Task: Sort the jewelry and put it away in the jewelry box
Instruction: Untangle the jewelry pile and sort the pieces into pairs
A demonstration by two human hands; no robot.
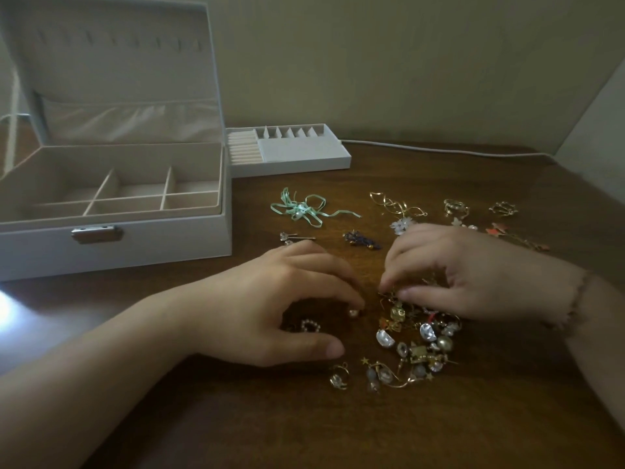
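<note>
A white jewelry box stands open at the left, its divided compartments holding nothing I can see. Its removable tray sits beside it. A tangled pile of earrings and charms lies on the dark wooden table. My right hand reaches into the pile's top and pinches a small gold earring between thumb and forefinger. My left hand arches over the table, one fingertip touching a small pearl piece. A pearl ring lies under its palm.
Sorted pieces lie farther back: a mint ribbon bow, stud earrings, a dark blue piece, gold hoops, gold rings and red star charms. A white cable runs along the wall.
</note>
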